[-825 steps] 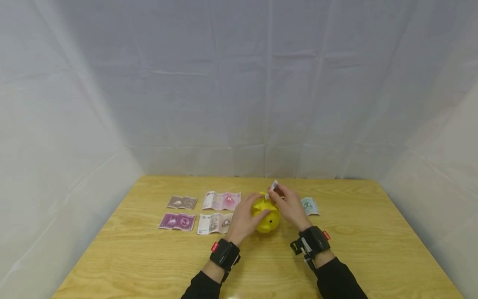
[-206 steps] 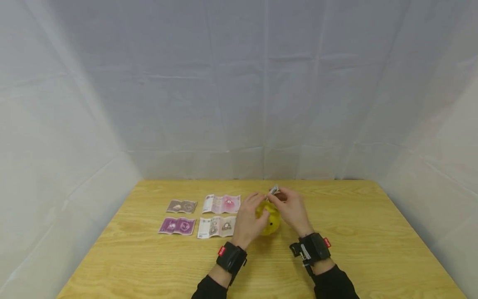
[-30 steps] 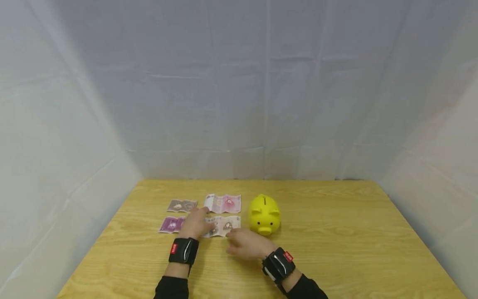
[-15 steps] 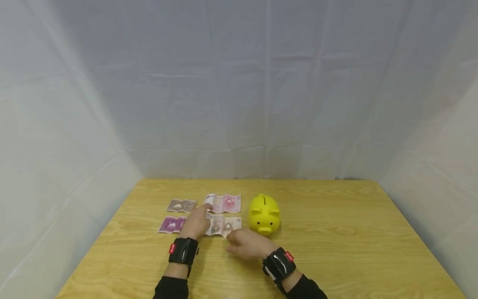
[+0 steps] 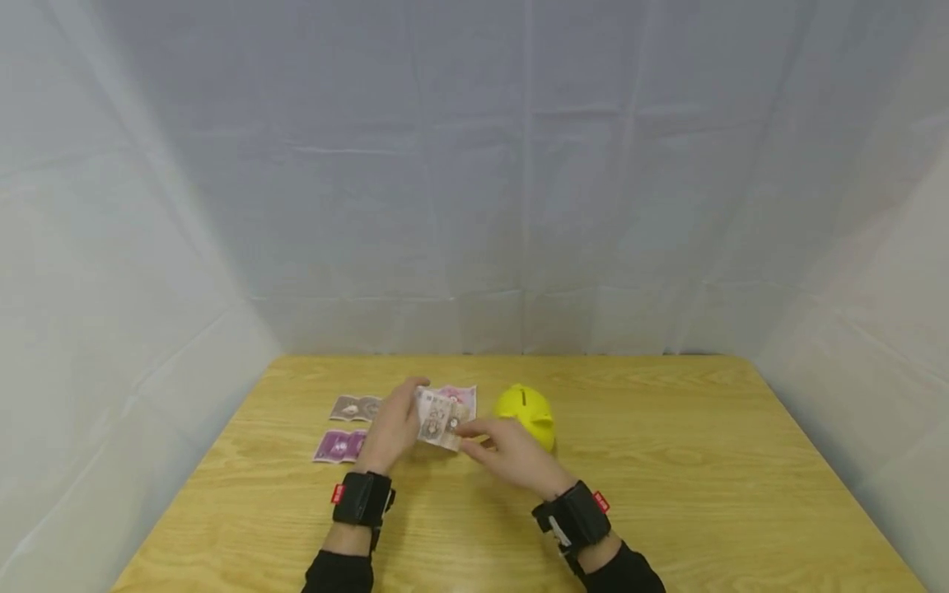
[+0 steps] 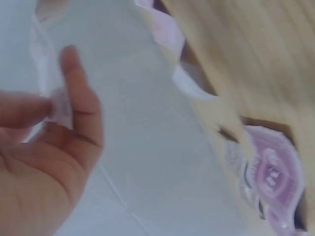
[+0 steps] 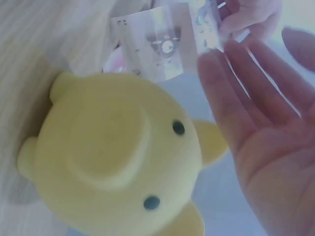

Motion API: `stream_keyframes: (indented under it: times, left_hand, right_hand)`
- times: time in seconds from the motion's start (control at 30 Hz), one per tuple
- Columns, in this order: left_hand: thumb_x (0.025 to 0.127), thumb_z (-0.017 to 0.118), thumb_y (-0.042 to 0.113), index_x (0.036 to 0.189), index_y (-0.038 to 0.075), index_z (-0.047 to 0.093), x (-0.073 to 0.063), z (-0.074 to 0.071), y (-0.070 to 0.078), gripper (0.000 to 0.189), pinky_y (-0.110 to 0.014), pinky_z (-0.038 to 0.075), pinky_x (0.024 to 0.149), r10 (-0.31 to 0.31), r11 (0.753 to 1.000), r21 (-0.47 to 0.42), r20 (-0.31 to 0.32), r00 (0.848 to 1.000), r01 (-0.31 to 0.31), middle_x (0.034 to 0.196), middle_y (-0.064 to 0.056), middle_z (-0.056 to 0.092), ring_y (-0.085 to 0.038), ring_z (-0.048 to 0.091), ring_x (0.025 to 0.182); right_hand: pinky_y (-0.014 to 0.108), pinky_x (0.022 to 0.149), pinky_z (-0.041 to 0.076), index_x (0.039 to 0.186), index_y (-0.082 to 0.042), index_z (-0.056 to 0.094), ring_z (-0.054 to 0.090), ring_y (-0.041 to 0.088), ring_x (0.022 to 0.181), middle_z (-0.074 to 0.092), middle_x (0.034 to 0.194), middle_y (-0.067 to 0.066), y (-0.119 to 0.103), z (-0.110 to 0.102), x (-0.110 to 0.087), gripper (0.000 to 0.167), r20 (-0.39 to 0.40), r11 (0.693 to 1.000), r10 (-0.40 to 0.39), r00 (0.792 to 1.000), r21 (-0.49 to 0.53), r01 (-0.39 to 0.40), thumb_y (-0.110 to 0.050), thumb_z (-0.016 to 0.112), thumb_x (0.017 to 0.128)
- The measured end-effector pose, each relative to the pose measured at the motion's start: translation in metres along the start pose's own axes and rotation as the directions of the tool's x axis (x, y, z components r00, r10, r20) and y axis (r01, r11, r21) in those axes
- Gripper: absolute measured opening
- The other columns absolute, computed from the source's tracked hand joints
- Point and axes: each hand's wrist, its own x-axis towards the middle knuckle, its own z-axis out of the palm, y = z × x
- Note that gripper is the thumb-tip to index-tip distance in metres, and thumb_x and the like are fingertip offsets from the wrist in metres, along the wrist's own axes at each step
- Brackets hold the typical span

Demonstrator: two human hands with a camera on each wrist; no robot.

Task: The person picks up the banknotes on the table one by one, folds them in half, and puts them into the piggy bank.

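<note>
1. Up it comes: the rectangular beige paper banknote (image 5: 436,417), on the wood-grained desk (image 5: 682,461) a second ago, now tilts above it.
2. The left hand (image 5: 393,424) pinches it; the right hand (image 5: 513,455), fingers extended, sits alongside, touch unclear.
3. It's free to handle, near the rounded yellow plastic-looking pig (image 5: 528,408).

From here I see pale, creased sheeting (image 5: 111,329) walling three sides of a wood-grain table (image 5: 712,461), the far stretch (image 5: 474,189) shadowed grey.

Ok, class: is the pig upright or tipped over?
Upright: the pig stands feet down on the table, with the slot on its top side.
</note>
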Motion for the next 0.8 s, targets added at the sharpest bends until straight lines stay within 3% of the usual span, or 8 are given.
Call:
stream_keyframes:
  times: [0.13, 0.3, 0.5, 0.8]
  left_hand:
    - [0.095, 0.044, -0.006, 0.135, 0.006, 0.053, -0.001, -0.003, 0.008, 0.043, -0.052, 0.044, 0.106, 0.081, 0.997, -0.007, -0.034, 0.996, -0.081, 0.136, -0.018, 0.057, -0.035, 0.054, 0.125]
    - [0.098, 0.042, -0.002, 0.131, 0.004, 0.056, -0.003, -0.006, 0.021, 0.037, -0.048, 0.052, 0.092, 0.156, 0.987, -0.011, -0.107, 0.982, -0.158, 0.128, -0.018, 0.062, -0.031, 0.063, 0.105]
    - [0.100, 0.040, 0.001, 0.131, 0.006, 0.057, -0.005, -0.006, 0.029, 0.035, -0.041, 0.054, 0.079, 0.172, 0.982, -0.058, -0.130, 0.976, -0.181, 0.124, -0.015, 0.063, -0.023, 0.062, 0.088]
    - [0.100, 0.041, 0.002, 0.131, 0.008, 0.057, -0.008, -0.009, 0.040, 0.035, -0.033, 0.052, 0.070, 0.200, 0.975, -0.074, -0.126, 0.972, -0.210, 0.121, -0.014, 0.065, -0.017, 0.059, 0.080]
  right_hand:
    - [0.030, 0.085, 0.056, 0.121, -0.006, 0.067, 0.065, 0.022, 0.108, 0.069, 0.120, 0.008, 0.004, -0.004, -0.001, 0.027, -0.152, 1.000, -0.021, 0.988, 0.006, 0.022, -0.017, 0.059, 0.099]
    - [0.033, 0.086, 0.056, 0.123, -0.010, 0.067, 0.064, 0.023, 0.107, 0.067, 0.121, 0.006, 0.005, -0.009, -0.002, 0.027, -0.250, 1.000, 0.004, 0.968, 0.017, 0.000, -0.014, 0.062, 0.097]
    - [0.029, 0.083, 0.056, 0.127, -0.012, 0.064, 0.061, 0.024, 0.113, 0.064, 0.127, 0.007, 0.005, -0.012, -0.003, 0.032, -0.302, 1.000, 0.005, 0.953, 0.031, 0.005, -0.010, 0.065, 0.094]
    - [0.029, 0.082, 0.057, 0.140, -0.009, 0.053, 0.057, 0.028, 0.124, 0.055, 0.141, 0.012, 0.003, -0.014, -0.002, 0.047, -0.310, 0.998, -0.049, 0.949, 0.018, 0.058, -0.005, 0.063, 0.094]
